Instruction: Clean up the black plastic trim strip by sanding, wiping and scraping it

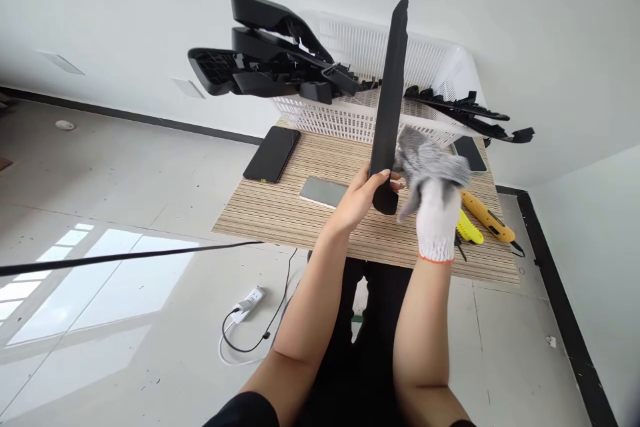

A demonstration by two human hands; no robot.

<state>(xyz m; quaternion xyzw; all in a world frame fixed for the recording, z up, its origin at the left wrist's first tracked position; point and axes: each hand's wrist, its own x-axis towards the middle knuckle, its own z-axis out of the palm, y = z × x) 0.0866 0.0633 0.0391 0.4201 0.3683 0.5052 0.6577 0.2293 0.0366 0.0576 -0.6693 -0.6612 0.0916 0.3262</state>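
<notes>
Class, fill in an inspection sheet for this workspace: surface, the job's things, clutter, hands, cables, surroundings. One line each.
Surface: striped wooden table, small.
Job's things: long black strip, held upright; grey cloth against its lower end.
Clutter: white basket with black parts sticking out; two phones; a grey slab; yellow knives.
Hands: bare left hand grips the strip; gloved right hand holds the cloth.
Cables: power strip with cords on the floor; a black cable crosses at left.
Surroundings: white walls, pale tiled floor, black skirting.
</notes>
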